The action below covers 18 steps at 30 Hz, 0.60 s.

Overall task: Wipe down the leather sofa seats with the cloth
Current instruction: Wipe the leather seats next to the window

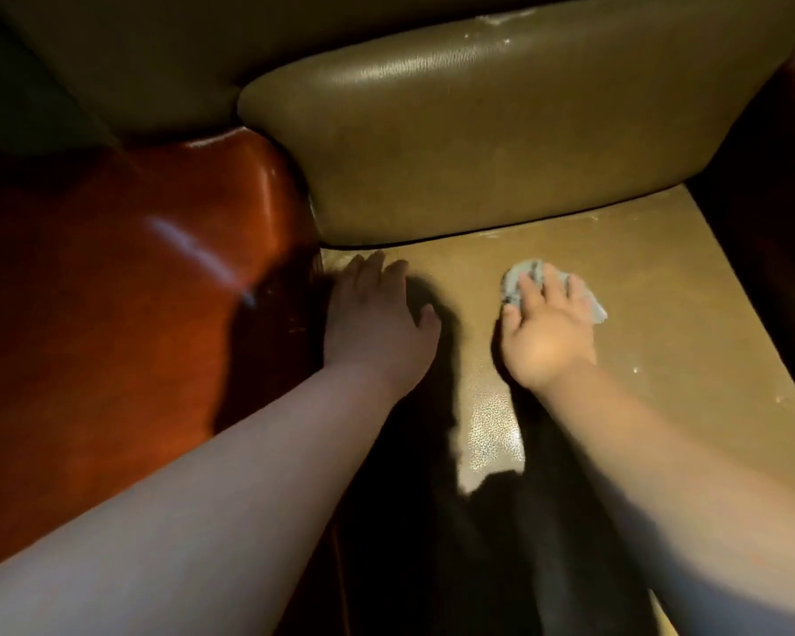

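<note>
On the olive seat (639, 286) we see the cloth (519, 280) lying under the right hand's (545, 323) flat, spread fingers, while the left hand (377, 319) rests open nearby.

Glossy reddish-brown armrest (111, 277) at left, with a pale streak of reflected light across its surface. Olive padded back cushion (478, 130), rounded at its left end, touching the armrest; pale scuff marks (501, 16) along its top edge. Upper back panel (157, 48) behind it. Dark reddish side panel (781, 199) at right, in shadow
</note>
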Motion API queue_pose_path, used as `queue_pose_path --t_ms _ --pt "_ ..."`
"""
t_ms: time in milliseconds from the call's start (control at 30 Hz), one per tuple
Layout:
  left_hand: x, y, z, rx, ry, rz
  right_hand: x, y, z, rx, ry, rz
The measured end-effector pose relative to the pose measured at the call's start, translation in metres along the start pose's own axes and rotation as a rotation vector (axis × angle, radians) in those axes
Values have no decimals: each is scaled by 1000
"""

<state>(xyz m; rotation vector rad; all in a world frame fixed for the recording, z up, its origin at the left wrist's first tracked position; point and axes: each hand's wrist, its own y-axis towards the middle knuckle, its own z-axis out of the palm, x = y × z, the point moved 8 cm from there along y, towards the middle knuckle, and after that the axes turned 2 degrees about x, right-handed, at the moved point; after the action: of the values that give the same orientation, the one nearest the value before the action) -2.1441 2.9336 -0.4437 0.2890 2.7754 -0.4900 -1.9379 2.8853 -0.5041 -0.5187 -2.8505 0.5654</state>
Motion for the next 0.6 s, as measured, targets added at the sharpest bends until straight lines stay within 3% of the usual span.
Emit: queue_pose_path --t_ms 100,133,200,300,367,433,533,600 --pt "12 28 42 -9 -159 -219 46 -13 10 53 13 -535" --pt "18 35 55 -22 -188 -268 42 -6 6 73 8 -620" --pt "27 46 79 -38 -160 -305 1 39 -8 1 -3 -536" --pt "27 46 95 -159 -22 -281 -99 102 -32 -87 -35 -6" --pt "25 47 97 -218 19 -262 -93 108 -30 -92 -85 91" --pt "27 46 98 -206 18 -253 -38 95 -21 -111 -122 -93" --pt "27 45 98 -206 -20 -220 31 54 -7 -64 -97 -542" --pt "27 44 96 -240 -21 -219 17 59 -13 -47 -97 -600"
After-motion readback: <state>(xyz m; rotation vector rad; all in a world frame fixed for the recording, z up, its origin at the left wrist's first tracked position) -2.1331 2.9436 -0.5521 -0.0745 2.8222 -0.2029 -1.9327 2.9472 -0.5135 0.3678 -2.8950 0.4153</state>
